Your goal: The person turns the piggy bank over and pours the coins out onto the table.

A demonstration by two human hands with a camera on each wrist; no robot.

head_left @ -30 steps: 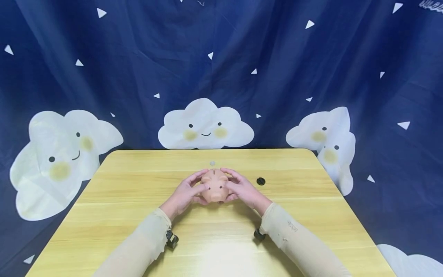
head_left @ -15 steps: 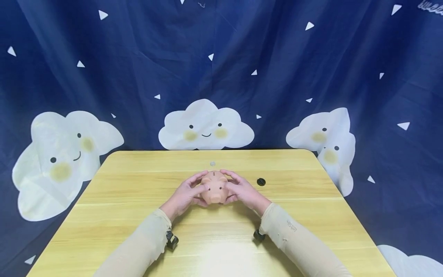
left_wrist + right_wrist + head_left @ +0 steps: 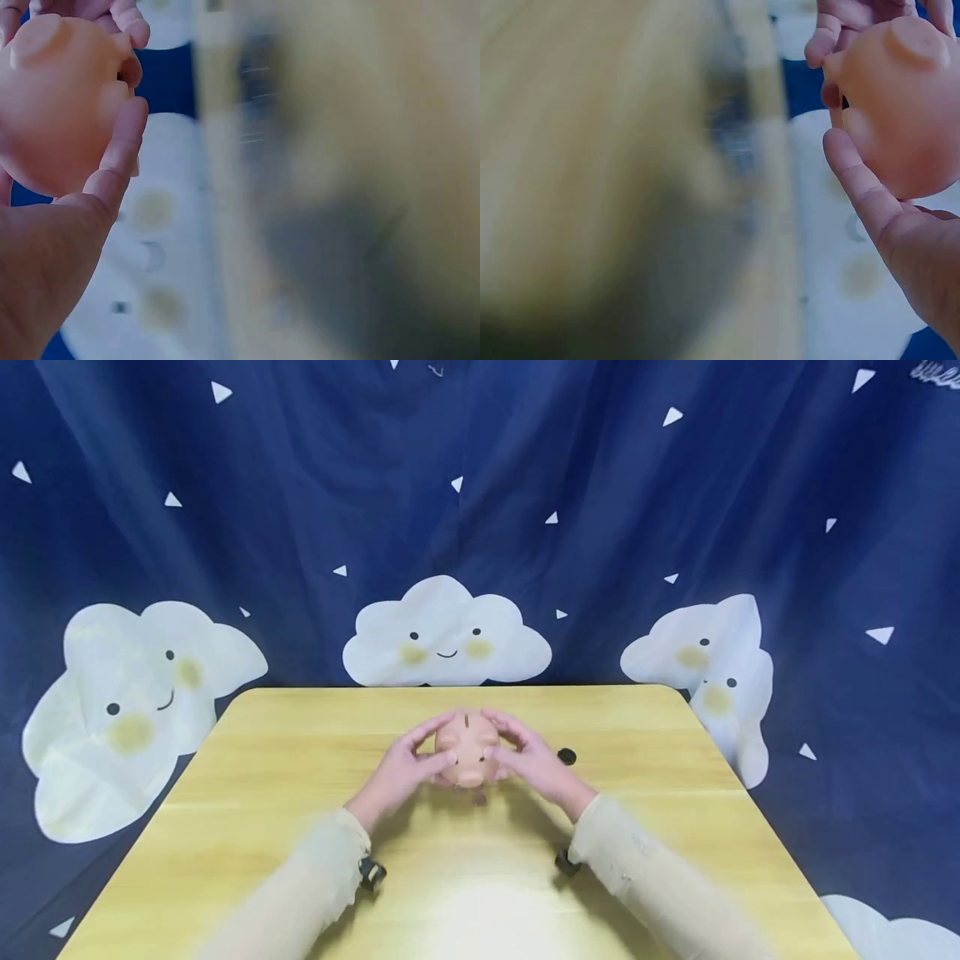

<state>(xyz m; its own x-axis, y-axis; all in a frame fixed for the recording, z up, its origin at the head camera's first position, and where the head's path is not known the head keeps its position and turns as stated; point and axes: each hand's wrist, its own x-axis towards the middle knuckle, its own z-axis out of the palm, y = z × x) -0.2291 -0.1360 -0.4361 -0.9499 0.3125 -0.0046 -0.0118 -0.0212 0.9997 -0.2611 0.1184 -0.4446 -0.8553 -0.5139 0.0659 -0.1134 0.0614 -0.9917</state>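
A pink piggy bank (image 3: 468,742) is held between both hands above the table, its snout toward me and its coin slot on top. My left hand (image 3: 402,770) grips its left side and my right hand (image 3: 538,768) its right side, thumbs near the eyes. In the left wrist view the pig (image 3: 56,112) shows a dark opening on its underside, between the short legs. The right wrist view also has the pig (image 3: 907,112) with that dark gap partly covered. A small blurred pinkish patch (image 3: 480,797) appears just below the snout.
A round black plug (image 3: 567,757) lies on the wooden table (image 3: 247,827) just beyond my right hand. Behind the table's far edge hangs a dark blue curtain (image 3: 450,435) with white clouds. Wrist-worn black cameras (image 3: 372,873) sit under both sleeves.
Both hands have raised the piggy bank and moved it slightly away from me. The small silver disc behind it is now out of sight. The black plug has stayed put.
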